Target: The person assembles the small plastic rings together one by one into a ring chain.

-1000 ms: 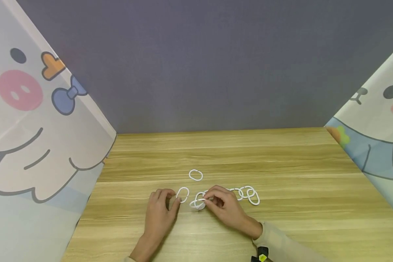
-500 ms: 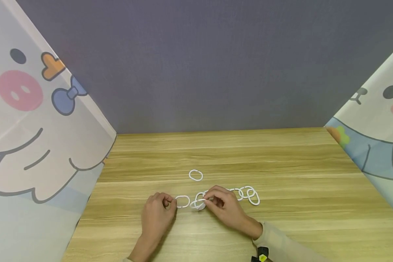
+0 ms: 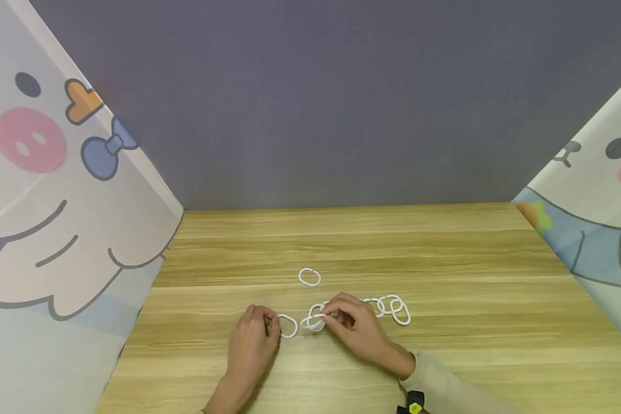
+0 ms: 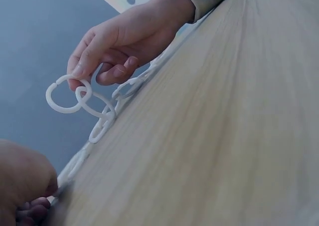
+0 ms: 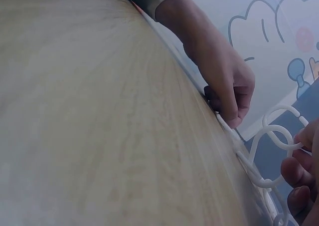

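My left hand (image 3: 252,345) pinches the left end of a loose white plastic chain link (image 3: 296,325) between thumb and forefinger, low at the tabletop. To its right, my right hand (image 3: 359,328) pinches the end link (image 4: 51,99) of a white chain, holding it raised off the table. A small break shows in that link in the left wrist view. The second link (image 4: 107,102) hangs from it, threaded through. More of the chain (image 3: 407,315) lies on the table behind and right of my right hand, which hides its middle. The two held links stand slightly apart.
Another single white link (image 3: 319,278) lies on the wooden table (image 3: 445,259) behind the hands. A grey panel (image 3: 341,103) rises along the back edge. Cartoon-printed panels (image 3: 129,224) stand at both sides.
My left hand has drawn its link toward the front edge and turned it, first level, now slanting down to the right. My right hand and the chain have stayed in place.
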### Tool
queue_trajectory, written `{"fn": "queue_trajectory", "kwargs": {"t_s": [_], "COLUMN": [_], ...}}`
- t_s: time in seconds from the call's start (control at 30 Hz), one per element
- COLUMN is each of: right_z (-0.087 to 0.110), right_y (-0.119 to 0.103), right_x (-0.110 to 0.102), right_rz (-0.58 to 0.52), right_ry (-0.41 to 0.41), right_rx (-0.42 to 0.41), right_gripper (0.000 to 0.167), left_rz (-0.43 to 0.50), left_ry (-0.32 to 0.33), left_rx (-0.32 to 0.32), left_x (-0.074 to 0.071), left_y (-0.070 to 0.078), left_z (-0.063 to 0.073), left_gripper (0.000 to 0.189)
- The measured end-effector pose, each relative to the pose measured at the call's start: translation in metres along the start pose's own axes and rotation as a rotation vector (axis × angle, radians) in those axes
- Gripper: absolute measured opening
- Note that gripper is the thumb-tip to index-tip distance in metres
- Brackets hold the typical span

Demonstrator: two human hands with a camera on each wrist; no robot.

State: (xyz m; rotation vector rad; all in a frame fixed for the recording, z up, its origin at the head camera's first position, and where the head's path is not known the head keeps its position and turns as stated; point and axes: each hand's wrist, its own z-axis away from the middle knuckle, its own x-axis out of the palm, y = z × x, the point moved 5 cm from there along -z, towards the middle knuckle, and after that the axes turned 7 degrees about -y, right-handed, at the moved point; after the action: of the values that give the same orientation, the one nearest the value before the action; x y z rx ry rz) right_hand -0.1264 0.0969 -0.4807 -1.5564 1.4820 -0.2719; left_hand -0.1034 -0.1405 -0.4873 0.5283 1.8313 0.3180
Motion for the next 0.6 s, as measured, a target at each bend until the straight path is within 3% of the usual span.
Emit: {"fn": "queue_trajectory", "kwargs": {"t_s": [0.13,0.3,0.4,0.6], "right_z": [0.0007,0.0014,0.0014,0.0005], "right_y": [0.0012,0.0027,0.0029,0.0007], "right_x": [0.0000,0.0007,0.0012,0.0009], "right_rz": [-0.002,0.003,0.004,0.006], "right_ry": [0.003,0.008,0.008,0.000], "right_rx": [-0.003,-0.011,-0.011,0.000], "right_gripper": [0.022,0.022,0.022,0.019], "left_rz": [0.099,0.373,0.530,0.750], "left_ry": [-0.035,-0.103,-0.101,-0.101], "left_rx": [-0.032,-0.160,-0.210,-0.288], "left_x": [0.0021,0.0051,0.0054,0.0073], "left_y": [-0.0013,-0.0066,-0.0087,-0.0079], "left_z": [-0.0011,-0.0032,-0.0039,-0.0043], "left_gripper": [0.014,0.009,0.011,0.011]}}
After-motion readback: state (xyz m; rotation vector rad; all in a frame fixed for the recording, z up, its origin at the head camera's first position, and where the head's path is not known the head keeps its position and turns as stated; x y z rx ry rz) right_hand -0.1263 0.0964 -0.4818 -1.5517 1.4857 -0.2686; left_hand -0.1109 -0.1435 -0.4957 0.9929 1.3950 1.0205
